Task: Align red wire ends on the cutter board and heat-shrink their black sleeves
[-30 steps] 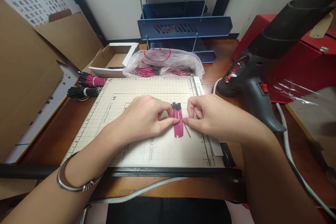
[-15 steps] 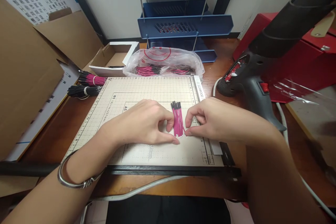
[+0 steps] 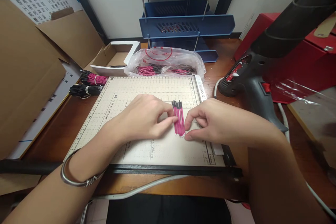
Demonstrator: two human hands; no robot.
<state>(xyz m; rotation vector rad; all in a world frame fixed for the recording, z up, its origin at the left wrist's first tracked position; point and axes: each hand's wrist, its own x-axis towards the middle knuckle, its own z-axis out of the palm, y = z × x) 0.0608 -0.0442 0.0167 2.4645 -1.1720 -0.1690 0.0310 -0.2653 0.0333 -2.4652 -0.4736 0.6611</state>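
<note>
Head view: pink wires (image 3: 179,121) lie between the left hand (image 3: 149,116), touching them, grip unclear, and the right hand (image 3: 212,122), fingers parted.

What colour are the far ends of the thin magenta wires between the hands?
The far ends are black, clearest in the head view.

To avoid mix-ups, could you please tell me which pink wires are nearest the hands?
The group between the left hand and right hand, on the gridded board; the pink banded bundle lies at its left edge, others in the bag.
</note>
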